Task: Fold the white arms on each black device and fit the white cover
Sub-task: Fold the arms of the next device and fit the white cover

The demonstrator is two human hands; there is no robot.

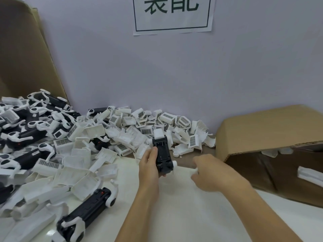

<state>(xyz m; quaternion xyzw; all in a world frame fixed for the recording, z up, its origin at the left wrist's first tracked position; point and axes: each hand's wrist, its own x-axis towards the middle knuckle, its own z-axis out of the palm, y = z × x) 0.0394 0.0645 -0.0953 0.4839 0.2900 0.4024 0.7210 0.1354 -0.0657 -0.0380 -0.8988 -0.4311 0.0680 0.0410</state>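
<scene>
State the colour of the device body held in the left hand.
Black, with a white end piece; head view shows the device in the left hand.

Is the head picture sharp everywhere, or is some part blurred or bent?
Head view: the right hand is motion-blurred; the black device in the left hand is fairly sharp; the cardboard sheet curves from wide-angle distortion; lighting is soft and even.

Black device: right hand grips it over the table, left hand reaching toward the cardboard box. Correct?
Hands are swapped. The head view shows the left hand gripping the black device over the table, while the right hand reaches toward the cardboard box.
</scene>
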